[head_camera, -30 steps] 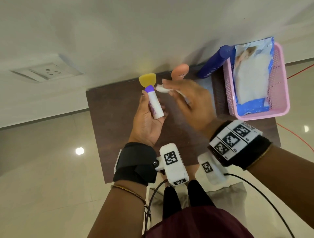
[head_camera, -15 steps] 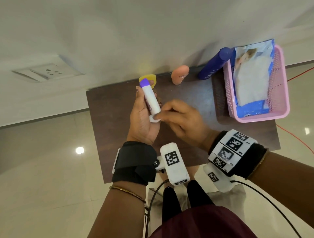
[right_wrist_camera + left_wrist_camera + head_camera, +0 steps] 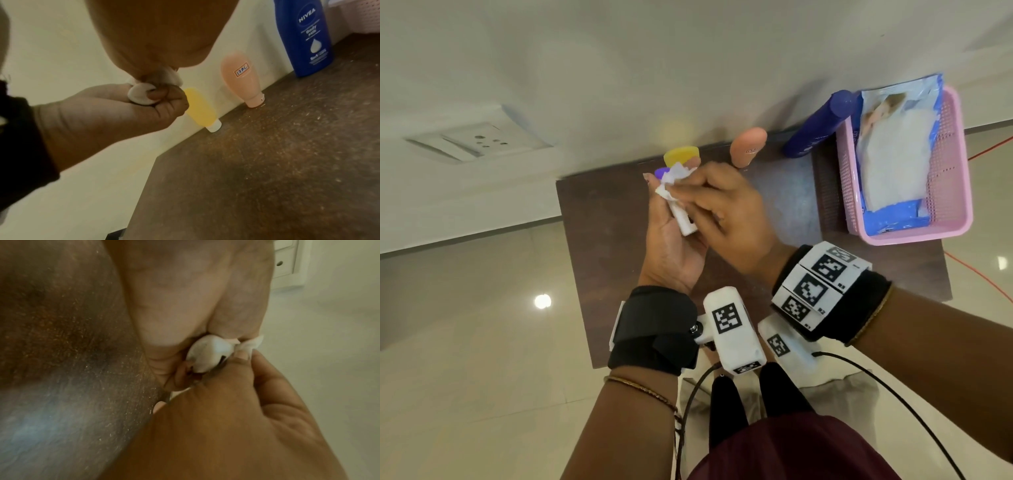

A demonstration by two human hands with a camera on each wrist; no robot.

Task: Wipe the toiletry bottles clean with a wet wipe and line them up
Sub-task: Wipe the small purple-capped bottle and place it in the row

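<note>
My left hand [image 3: 671,236] holds a small white tube with a purple cap [image 3: 684,222] above the brown table [image 3: 602,274], fingers curled round it. My right hand [image 3: 717,198] pinches a crumpled white wet wipe [image 3: 672,179] against the tube's upper part, just below the cap. In the left wrist view the tube's round base [image 3: 206,352] and a corner of the wipe [image 3: 252,342] show between both hands. A yellow bottle [image 3: 200,108], a peach bottle [image 3: 240,76] and a tall blue bottle [image 3: 306,37] stand in a row against the wall.
A pink basket [image 3: 945,236] at the table's right end holds a blue pack of wipes [image 3: 890,154]. The wall runs right behind the bottles, with a socket plate [image 3: 479,140] to the left. Bare tabletop lies in front of the row.
My right hand slid with the wipe from the tube's base up to its cap end. The left hand kept hold of the tube and tilted it slightly.
</note>
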